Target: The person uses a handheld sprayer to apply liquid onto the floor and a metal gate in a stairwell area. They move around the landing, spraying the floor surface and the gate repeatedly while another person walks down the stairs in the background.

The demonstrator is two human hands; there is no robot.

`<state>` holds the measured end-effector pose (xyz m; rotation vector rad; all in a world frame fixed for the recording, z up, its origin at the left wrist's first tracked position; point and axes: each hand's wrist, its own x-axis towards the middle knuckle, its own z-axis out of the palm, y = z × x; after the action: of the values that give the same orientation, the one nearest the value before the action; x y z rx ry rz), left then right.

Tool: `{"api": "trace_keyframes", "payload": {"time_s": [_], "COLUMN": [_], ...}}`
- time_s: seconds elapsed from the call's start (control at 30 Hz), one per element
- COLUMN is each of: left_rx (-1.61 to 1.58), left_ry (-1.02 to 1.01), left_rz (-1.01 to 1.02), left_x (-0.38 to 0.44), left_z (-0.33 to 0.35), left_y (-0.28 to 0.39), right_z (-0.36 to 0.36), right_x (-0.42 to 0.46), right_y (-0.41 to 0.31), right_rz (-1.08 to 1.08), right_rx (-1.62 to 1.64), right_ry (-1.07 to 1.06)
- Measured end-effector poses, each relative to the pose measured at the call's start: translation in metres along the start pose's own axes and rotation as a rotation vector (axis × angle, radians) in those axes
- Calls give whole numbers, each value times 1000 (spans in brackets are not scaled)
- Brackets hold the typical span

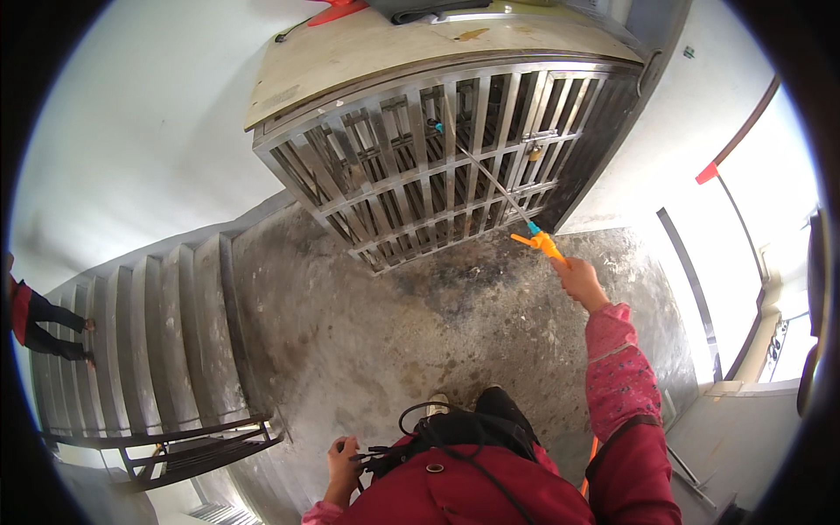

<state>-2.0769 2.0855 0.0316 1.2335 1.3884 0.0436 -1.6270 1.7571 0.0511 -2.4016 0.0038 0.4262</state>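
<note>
In the head view, my right hand [580, 282] is closed around the orange handle [546, 245] of a spray wand. Its thin metal lance [495, 182] reaches up and left from a teal fitting. A small teal nozzle [439, 127] sits at the far end, in front of the upper bars of a slatted metal cage [420, 174]. Whether the tip touches the bars, I cannot tell. My left hand [342, 462] is low beside my waist with bent fingers, close to black cables [377, 453]. Its grip is unclear.
A brass padlock [535, 153] hangs on the cage door. Concrete stairs [167, 328] with a dark metal railing [197, 453] lie left, where a person [49, 321] stands. An orange hose [590, 462] runs beside my right arm. Red and dark items lie on the cage's board top [394, 69].
</note>
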Motion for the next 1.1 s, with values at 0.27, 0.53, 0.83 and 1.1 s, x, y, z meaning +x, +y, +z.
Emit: {"api": "trace_keyframes", "payload": {"time_s": [0.27, 0.53, 0.83, 1.1], "left_rx": [-92, 496, -88, 276], "left_ry": [77, 49, 95, 215], "left_rz": [31, 3, 219, 97], "left_x": [-51, 60, -75, 39], "left_z": [21, 75, 70, 106], "left_y": [42, -43, 39, -46], "right_z": [-22, -17, -36, -9], "right_x": [74, 141, 203, 193], "right_y": [-26, -43, -56, -98], "right_rz": [-40, -149, -6, -81], "right_rx": [49, 51, 145, 193], "right_ry": [-114, -219, -318, -313]}}
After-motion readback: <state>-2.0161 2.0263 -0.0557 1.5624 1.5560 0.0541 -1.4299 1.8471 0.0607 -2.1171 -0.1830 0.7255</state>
